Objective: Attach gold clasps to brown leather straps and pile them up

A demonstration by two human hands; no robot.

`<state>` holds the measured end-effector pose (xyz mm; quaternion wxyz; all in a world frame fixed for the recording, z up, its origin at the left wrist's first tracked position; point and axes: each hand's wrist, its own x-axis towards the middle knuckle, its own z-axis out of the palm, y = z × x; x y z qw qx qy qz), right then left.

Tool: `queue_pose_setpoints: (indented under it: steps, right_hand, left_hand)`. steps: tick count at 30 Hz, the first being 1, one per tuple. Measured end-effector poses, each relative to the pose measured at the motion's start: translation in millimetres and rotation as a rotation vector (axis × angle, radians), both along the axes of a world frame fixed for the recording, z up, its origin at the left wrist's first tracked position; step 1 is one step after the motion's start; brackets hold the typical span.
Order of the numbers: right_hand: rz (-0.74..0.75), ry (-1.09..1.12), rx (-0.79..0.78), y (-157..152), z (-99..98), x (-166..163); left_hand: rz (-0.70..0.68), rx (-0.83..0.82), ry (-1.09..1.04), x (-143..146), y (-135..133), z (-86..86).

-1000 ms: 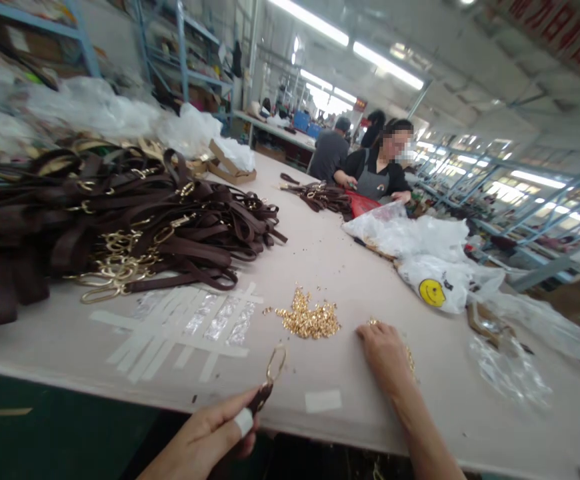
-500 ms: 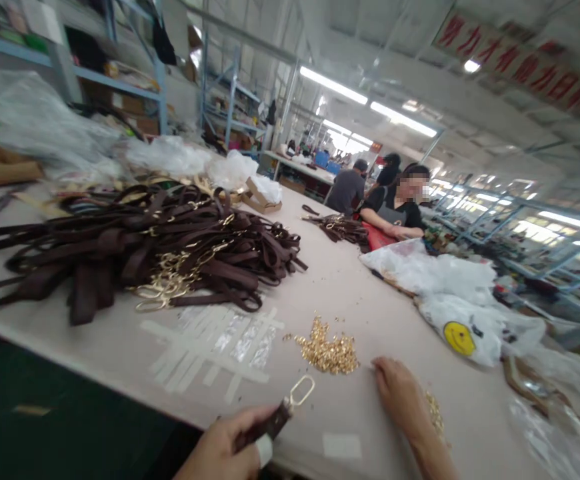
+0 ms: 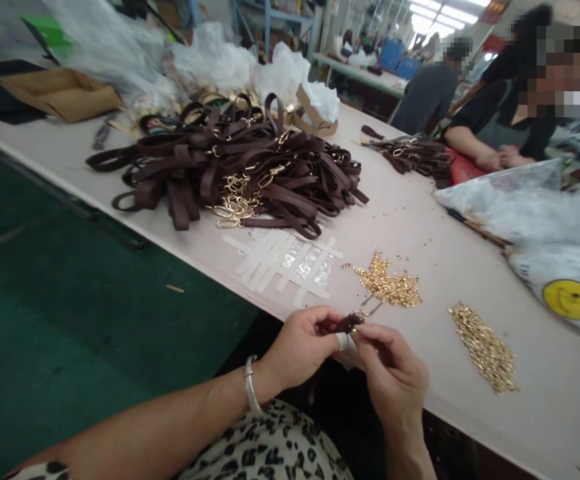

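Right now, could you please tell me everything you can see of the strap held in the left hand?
The strap is dark brown and looks like leather; only a short end shows. Its slim oval metal ring points forward. The left hand grips it near the edge of the table, and the right hand pinches a small golden piece close to it, contact unclear.

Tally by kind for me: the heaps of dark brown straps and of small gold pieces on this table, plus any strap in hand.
Dark brown strap heaps: 2 (large heap, smaller heap)
Gold piece heaps: 2 (middle heap, right heap)
Strap in the left hand: 1
Total: 5
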<state>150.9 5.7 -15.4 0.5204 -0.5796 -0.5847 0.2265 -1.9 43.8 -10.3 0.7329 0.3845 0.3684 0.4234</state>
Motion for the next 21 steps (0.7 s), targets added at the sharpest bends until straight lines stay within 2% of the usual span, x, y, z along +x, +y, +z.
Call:
queue_pose_setpoints:
  steps: [3, 7, 15, 21]
  right_hand:
    - [0.004, -0.063, 0.052, 1.3, 1.7, -3.2]
    - [0.007, -0.132, 0.066, -0.6, 6.3, -6.7]
    - [0.009, -0.184, 0.046, -4.2, 1.0, -4.5]
    - [-0.101, 0.020, -0.035, -7.9, 0.6, -10.2]
  left_hand:
    - [0.007, 0.062, 0.039, -0.6, -2.6, -4.1]
    - [0.037, 0.225, 0.209, -5.2, -4.9, -7.6]
    - [0.036, 0.474, 0.420, -14.5, -4.9, 2.4]
    - [0.016, 0.550, 0.444, -16.0, -6.4, 2.9]
